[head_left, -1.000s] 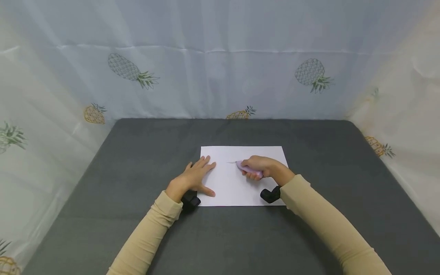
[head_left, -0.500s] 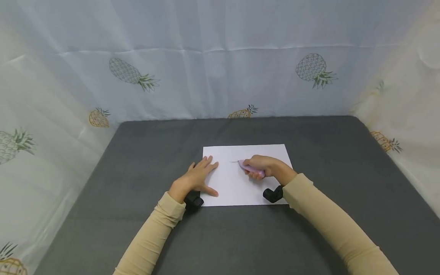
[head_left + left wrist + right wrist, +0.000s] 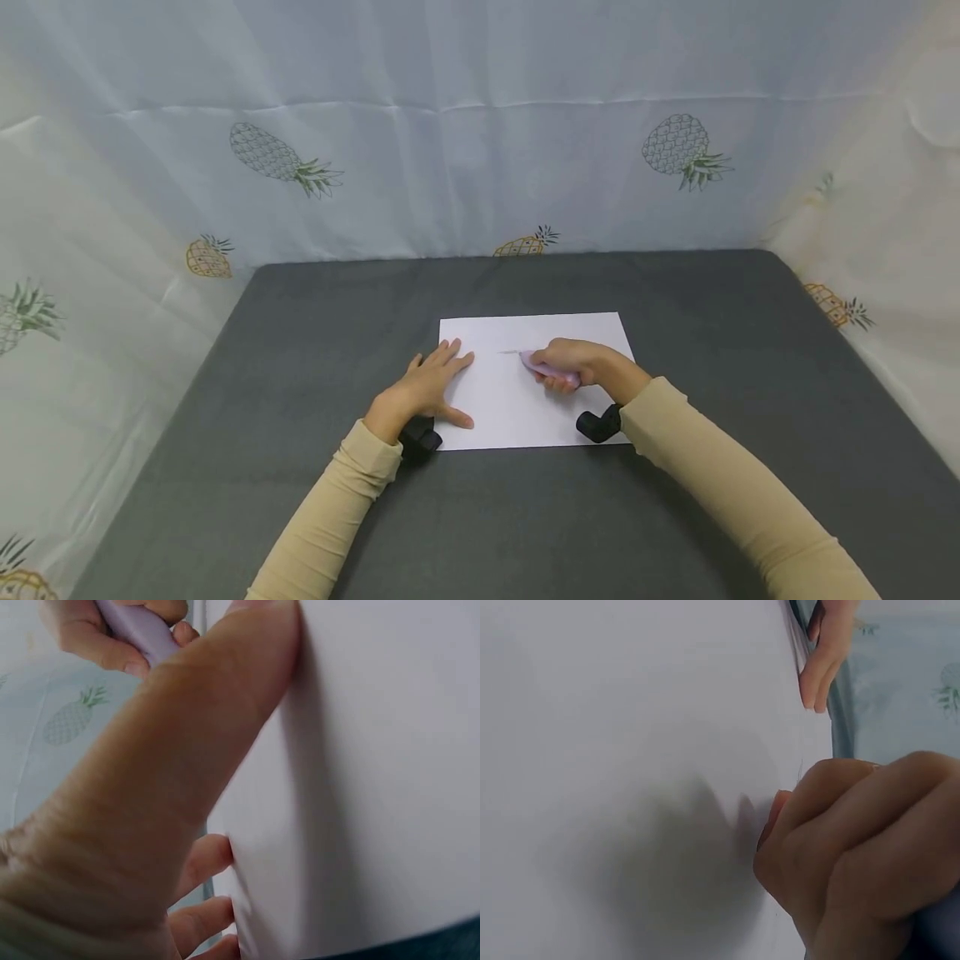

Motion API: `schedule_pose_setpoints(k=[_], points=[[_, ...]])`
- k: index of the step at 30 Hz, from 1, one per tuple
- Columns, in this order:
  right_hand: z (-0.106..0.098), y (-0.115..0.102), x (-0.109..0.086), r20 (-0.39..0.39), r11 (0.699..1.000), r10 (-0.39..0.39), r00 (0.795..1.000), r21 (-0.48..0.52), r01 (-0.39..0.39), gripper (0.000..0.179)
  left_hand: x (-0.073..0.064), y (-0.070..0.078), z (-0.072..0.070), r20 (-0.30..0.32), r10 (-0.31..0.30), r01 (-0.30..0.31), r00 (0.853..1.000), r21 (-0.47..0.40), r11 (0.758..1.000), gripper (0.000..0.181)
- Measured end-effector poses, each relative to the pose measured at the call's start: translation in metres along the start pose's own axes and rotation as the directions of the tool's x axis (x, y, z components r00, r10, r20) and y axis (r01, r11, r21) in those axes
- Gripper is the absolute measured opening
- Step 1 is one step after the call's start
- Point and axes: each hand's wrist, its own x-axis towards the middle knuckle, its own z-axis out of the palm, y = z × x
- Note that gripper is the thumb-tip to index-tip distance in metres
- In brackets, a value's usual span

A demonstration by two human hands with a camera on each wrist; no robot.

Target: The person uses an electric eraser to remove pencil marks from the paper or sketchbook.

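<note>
A white sheet of paper (image 3: 517, 417) lies flat on the dark table. My left hand (image 3: 427, 386) rests on its left side, fingers spread and thumb out toward the middle. In the left wrist view the thumb (image 3: 172, 727) lies over the paper. My right hand (image 3: 573, 365) grips a smooth lavender tool (image 3: 551, 372) with a slim, curved body, its fingers curled round it. The tool's narrow end points left, at a short thin grey line (image 3: 507, 352) on the paper. In the right wrist view the curled right fingers hide the tool.
Dark grey cloth (image 3: 480, 517) covers the table around the paper. Pale curtains (image 3: 465, 175) printed with pineapples hang behind it and at both sides. A black wrist device (image 3: 597, 425) sits below the right hand, another (image 3: 422, 437) by the left wrist.
The lavender tool's tip has crept slightly right over the paper, and the grey line looks a little longer. The left hand keeps its place on the sheet. The head view has shifted slightly.
</note>
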Motion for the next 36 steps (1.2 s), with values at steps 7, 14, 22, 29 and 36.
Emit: schedule_pose_setpoints(k=[7,14,22,29,36], points=[[-0.0006,-0.0013,0.0025,-0.007,0.999,-0.029,1.0,0.018,0.029,0.032,0.001,0.0008,0.0013,0.002,-0.012,0.012,1.0,0.003,1.0,0.106],[0.0005,-0.0021,0.0021,-0.003,1.0,0.003,1.0,-0.021,-0.003,0.031,-0.0014,-0.0024,0.0025,0.0,-0.011,0.011,1.0,-0.003,1.0,0.106],[-0.0001,-0.0012,0.0022,0.003,1.0,-0.021,1.0,-0.008,0.021,0.033,0.0006,-0.0035,0.0012,0.004,0.018,-0.018,1.0,0.01,1.0,0.106],[0.0016,-0.0046,0.0025,-0.025,0.999,-0.026,0.999,-0.029,0.026,0.033,0.0012,-0.0031,-0.0026,0.0,0.022,-0.022,1.0,0.028,0.999,0.105],[0.0034,-0.0048,0.0007,-0.031,0.999,0.007,0.999,-0.037,-0.008,0.034,0.0006,-0.0046,-0.0005,0.007,0.018,-0.018,1.0,0.017,1.0,0.106]])
